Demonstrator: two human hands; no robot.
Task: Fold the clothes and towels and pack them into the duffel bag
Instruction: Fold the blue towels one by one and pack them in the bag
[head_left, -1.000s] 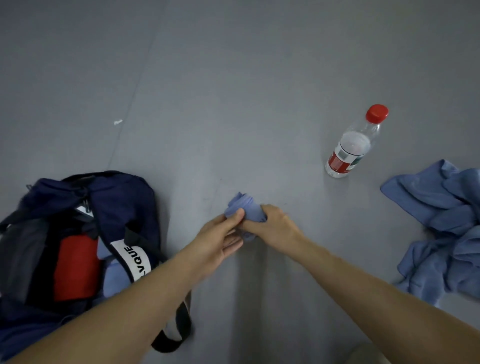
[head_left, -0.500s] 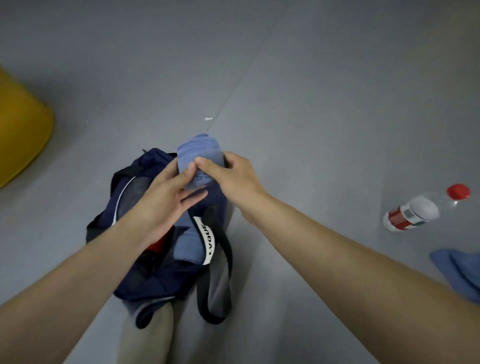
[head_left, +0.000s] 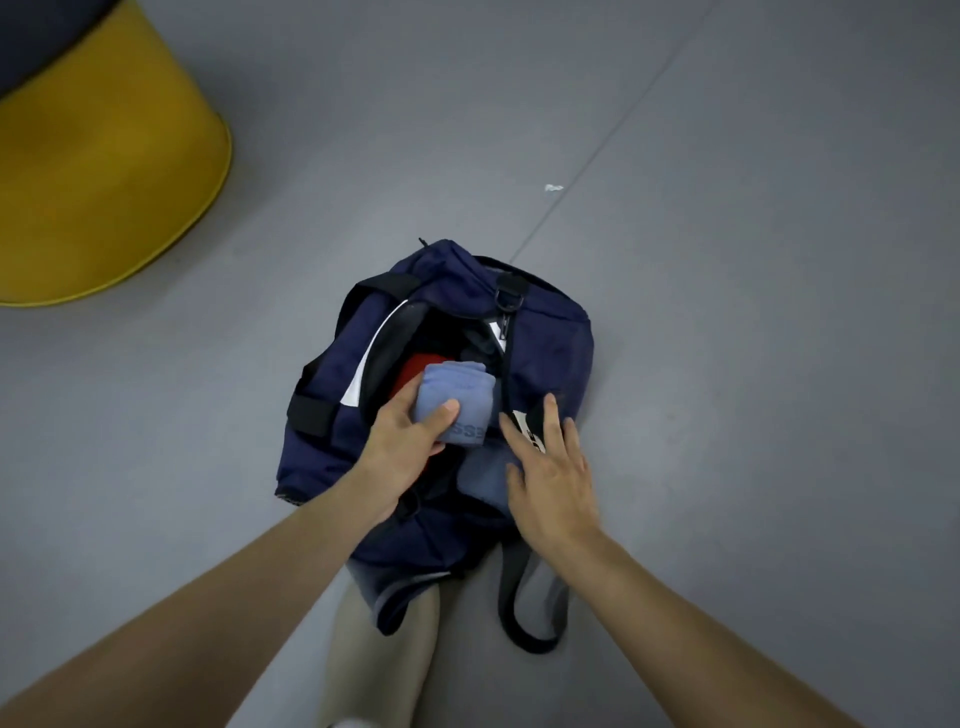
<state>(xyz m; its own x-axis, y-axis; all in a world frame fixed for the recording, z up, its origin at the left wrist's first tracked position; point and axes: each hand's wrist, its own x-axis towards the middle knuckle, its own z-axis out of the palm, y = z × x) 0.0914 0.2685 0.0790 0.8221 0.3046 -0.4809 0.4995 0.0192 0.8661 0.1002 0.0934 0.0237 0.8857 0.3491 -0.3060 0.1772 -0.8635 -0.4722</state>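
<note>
The navy duffel bag (head_left: 550, 358) lies unzipped on the grey floor in the middle of the head view. My left hand (head_left: 402, 441) grips a rolled light-blue cloth (head_left: 460, 397) and holds it in the bag's mouth. Under the roll a red item (head_left: 410, 371) shows, with dark clothing behind it. Another blue folded piece (head_left: 483, 475) lies in the near end of the bag. My right hand (head_left: 550, 478) hovers with straight spread fingers over the bag's right edge, by a white logo patch (head_left: 527, 428), holding nothing.
A big yellow rounded seat (head_left: 104, 171) stands at the upper left. A small white scrap (head_left: 553, 187) lies on a floor seam beyond the bag. The bag's black strap (head_left: 524, 618) loops toward me beside my leg (head_left: 384, 654).
The view swung left from the bottle and blue pile to the bag. The rolled cloth went from both hands down into the bag's mouth; my right hand let go of it.
</note>
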